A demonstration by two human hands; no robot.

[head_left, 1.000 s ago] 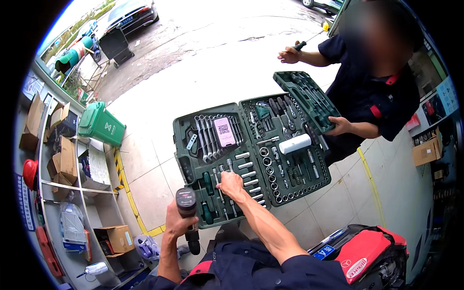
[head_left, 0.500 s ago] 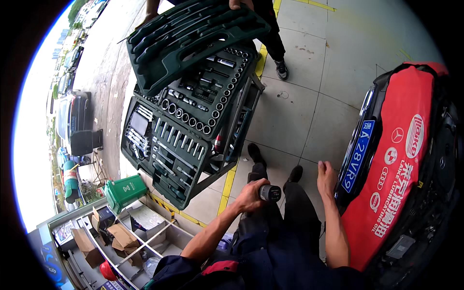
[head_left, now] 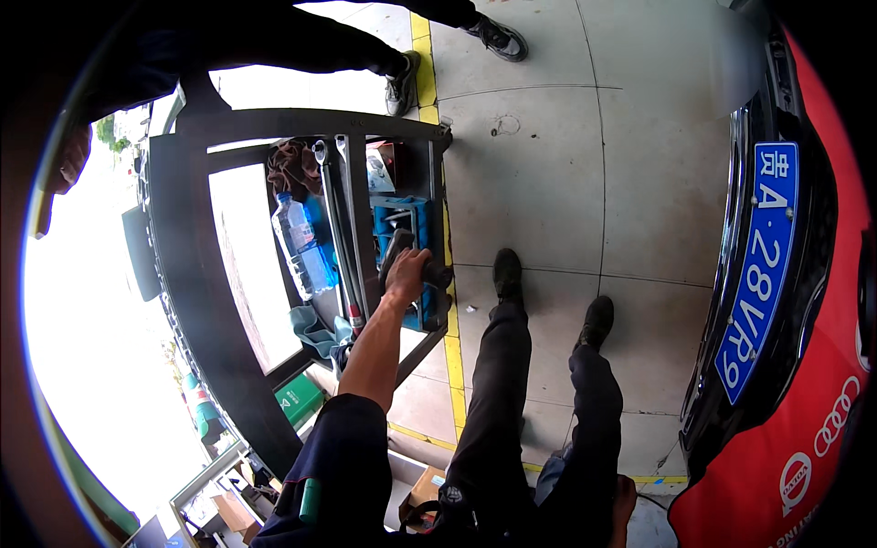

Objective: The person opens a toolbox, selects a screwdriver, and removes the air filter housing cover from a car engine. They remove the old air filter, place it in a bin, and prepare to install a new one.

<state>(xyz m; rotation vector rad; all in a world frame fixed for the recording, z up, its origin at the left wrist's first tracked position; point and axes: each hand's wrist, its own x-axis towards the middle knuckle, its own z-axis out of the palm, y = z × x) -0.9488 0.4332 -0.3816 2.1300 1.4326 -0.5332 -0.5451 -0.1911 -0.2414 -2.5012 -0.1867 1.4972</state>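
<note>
My left hand [head_left: 407, 274] is closed around a black power tool [head_left: 398, 245], probably cordless, over the lower part of a dark metal cart [head_left: 320, 123]. Beneath and beside this hand is a blue tray [head_left: 420, 215] holding metal tools. Long metal wrench-like bars [head_left: 338, 224] stretch across the cart just left of it. Only part of my right hand [head_left: 625, 498] shows, low beside my leg near the bottom edge; its fingers cannot be made out.
The cart also holds a water bottle [head_left: 297, 228], a brown cloth [head_left: 294, 167] and grey-blue gloves or cloth [head_left: 315, 331]. Another person's shoes [head_left: 399, 84] stand beyond it. A car with a blue plate [head_left: 758, 274] and red cover [head_left: 836, 365] is at right; a green bin [head_left: 300, 400] lies left.
My view has dropped closer to the cart. My left hand has carried the power tool forward to the cart's lower part; my right hand has lowered. The green socket case no longer shows clearly.
</note>
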